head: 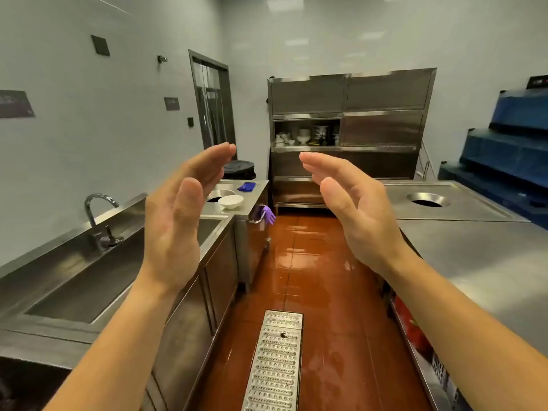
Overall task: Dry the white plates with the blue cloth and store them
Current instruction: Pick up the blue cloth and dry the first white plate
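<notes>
My left hand (pixel 178 221) and my right hand (pixel 350 209) are raised in front of me, palms facing each other, fingers straight, holding nothing. Far behind them, a white plate (pixel 230 201) lies on the steel counter (pixel 258 200) past the sink. The blue cloth (pixel 246 186) lies crumpled on that counter just behind the plate. At the back of the room stands a steel cabinet (pixel 350 126) with one open shelf (pixel 307 134) holding white crockery.
A deep steel sink (pixel 98 277) with a tap (pixel 96 215) runs along my left. A steel table (pixel 474 247) with a round hole (pixel 428 200) is on my right. Purple gloves (pixel 268 214) hang at the counter's end. A floor drain grate (pixel 274 360) lies in the wet red aisle.
</notes>
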The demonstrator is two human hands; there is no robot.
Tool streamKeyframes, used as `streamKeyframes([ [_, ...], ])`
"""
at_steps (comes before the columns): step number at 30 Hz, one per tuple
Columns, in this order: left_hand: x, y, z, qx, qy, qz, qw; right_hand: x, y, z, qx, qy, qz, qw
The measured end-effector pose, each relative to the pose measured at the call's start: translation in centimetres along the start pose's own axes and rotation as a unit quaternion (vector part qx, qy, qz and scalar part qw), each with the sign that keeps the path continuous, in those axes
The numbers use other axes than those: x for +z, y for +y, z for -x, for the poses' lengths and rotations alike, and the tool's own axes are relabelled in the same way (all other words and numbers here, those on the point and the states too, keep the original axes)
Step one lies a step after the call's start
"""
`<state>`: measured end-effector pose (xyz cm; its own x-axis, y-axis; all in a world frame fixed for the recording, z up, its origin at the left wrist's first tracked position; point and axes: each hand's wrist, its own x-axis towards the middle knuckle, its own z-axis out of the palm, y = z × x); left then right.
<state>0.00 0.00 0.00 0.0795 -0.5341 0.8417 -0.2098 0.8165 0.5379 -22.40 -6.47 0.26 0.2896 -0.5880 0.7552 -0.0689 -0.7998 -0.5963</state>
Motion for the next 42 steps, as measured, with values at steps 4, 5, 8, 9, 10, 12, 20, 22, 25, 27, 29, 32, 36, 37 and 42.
streamKeyframes([
  [4, -0.5, -7.1, -5.7, 0.0, 0.007, -0.025, 1.0, 1.2, 6.0, -6.2, 0.026, -0.005, 0.009, 1.0],
  [5, -0.4, -8.9, -6.6, 0.001, 0.006, -0.023, 1.0, 1.3, 7.6, -7.3, 0.027, -0.006, 0.016, 0.999],
  [8, 0.0, -15.0, -9.6, 0.001, -0.004, -0.011, 1.0, 1.7, 13.3, -10.9, 0.018, -0.006, 0.026, 0.999],
  [9, 0.1, -16.8, -10.5, 0.001, -0.005, -0.007, 1.0, 1.8, 15.0, -11.8, 0.016, -0.006, 0.025, 1.0],
  [10, 0.4, -18.4, -11.3, 0.0, -0.005, -0.015, 1.0, 1.9, 16.6, -12.7, 0.015, -0.006, 0.027, 1.0],
  [12, 1.0, -22.5, -13.0, 0.0, -0.007, -0.015, 1.0, 1.9, 20.9, -14.8, 0.013, -0.004, 0.02, 1.0],
  [20, 4.2, -37.2, -23.7, 0.019, 0.003, -0.053, 0.998, 0.4, 37.3, -27.1, -0.038, -0.035, -0.02, 0.998],
  [22, 4.9, -40.7, -26.9, 0.018, 0.013, -0.062, 0.998, 0.0, 41.2, -30.7, -0.041, -0.048, -0.027, 0.998],
  [25, 5.7, -46.1, -31.0, 0.014, 0.015, -0.075, 0.997, 0.3, 46.6, -35.5, -0.036, -0.056, -0.035, 0.997],
  [27, 5.9, -49.9, -33.2, 0.009, 0.017, -0.081, 0.997, 0.7, 50.4, -38.5, -0.034, -0.06, -0.04, 0.997],
  [29, 6.0, -53.9, -34.9, 0.002, 0.016, -0.079, 0.997, 1.4, 54.2, -41.1, -0.034, -0.066, -0.043, 0.996],
  [32, 5.8, -60.2, -37.3, -0.001, 0.02, -0.083, 0.996, 2.9, 60.1, -44.8, -0.033, -0.076, -0.045, 0.996],
  [36, 4.8, -69.7, -40.9, 0.009, 0.041, -0.08, 0.996, 5.7, 68.2, -50.6, -0.038, -0.09, -0.053, 0.994],
  [37, 4.4, -71.8, -41.9, 0.01, 0.045, -0.079, 0.996, 6.2, 70.0, -52.1, -0.04, -0.093, -0.054, 0.993],
  [42, 3.2, -81.7, -49.3, 0.014, 0.054, -0.098, 0.994, 8.4, 78.0, -61.2, -0.049, -0.099, -0.046, 0.993],
])
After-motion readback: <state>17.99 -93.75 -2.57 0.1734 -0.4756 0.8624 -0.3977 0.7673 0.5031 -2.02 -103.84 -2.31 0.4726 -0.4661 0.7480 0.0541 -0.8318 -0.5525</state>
